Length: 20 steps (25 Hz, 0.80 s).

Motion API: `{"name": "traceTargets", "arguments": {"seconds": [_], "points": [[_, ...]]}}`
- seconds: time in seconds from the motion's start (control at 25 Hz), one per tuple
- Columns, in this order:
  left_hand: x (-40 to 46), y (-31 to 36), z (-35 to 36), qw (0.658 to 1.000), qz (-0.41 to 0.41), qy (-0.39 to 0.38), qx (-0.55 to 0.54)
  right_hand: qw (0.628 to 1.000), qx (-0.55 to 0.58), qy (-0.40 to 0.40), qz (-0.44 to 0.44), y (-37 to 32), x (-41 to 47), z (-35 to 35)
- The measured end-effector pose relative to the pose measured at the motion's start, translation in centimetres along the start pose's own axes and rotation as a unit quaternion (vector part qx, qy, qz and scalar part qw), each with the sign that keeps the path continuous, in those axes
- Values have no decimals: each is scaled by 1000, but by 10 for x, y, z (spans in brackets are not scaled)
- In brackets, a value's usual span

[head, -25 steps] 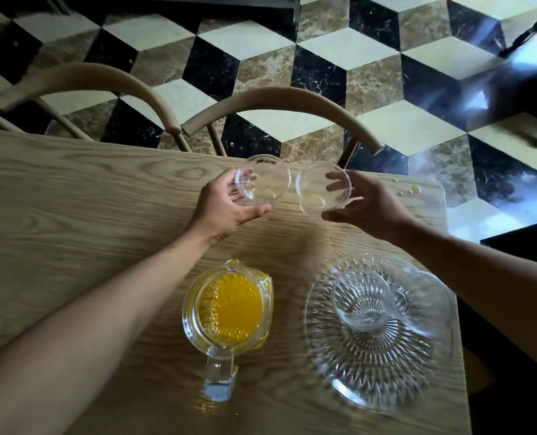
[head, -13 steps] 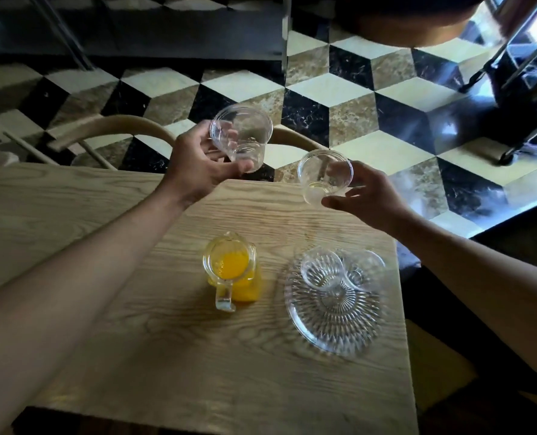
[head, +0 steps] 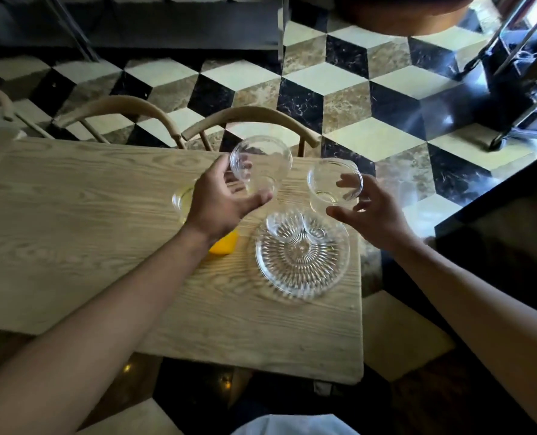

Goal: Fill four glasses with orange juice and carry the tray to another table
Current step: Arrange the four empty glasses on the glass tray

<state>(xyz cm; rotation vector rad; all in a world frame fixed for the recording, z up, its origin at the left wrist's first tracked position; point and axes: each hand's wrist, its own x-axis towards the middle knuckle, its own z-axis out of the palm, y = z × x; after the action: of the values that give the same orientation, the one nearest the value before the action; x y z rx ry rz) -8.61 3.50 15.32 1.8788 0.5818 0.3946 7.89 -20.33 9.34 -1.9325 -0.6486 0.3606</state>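
My left hand (head: pixel 221 200) grips an empty clear glass (head: pixel 260 163) raised above the wooden table (head: pixel 88 230). My right hand (head: pixel 372 215) holds a second empty glass (head: pixel 333 183) just above the far edge of the ribbed glass tray (head: pixel 301 265). Two more empty glasses (head: pixel 284 224) stand side by side on the far part of the tray. The juice jug (head: pixel 220 244) sits left of the tray, mostly hidden under my left wrist, with only a bit of orange and its rim showing.
Two curved wooden chair backs (head: pixel 248 119) stand along the table's far edge. The table's right edge lies just past the tray, with tiled floor (head: pixel 370 89) beyond. A dark counter (head: pixel 496 230) stands to the right. Metal stand legs (head: pixel 518 58) are at the far right.
The view has drawn back and up. Both hands have brought their glasses nearer to the tray, and my left arm now covers most of the jug.
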Motion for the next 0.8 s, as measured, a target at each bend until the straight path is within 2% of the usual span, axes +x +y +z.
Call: {"name": "traceTargets", "arguments": {"seconds": [0.2,0.36,0.6,0.8], "points": [[-62,-67,43,997,-65,21,23,999,2,-1,37,50,-59,17],[-96,-117,69,993,-113,8,17,998,4,-20,56,84,-90,38],[-98,-161,99,987,-160,-2,31,995,-9,-15,93,116,-104,57],[-97,-183,116,986,-160,4,55,994,-4,-18,109,125,-103,66]]}}
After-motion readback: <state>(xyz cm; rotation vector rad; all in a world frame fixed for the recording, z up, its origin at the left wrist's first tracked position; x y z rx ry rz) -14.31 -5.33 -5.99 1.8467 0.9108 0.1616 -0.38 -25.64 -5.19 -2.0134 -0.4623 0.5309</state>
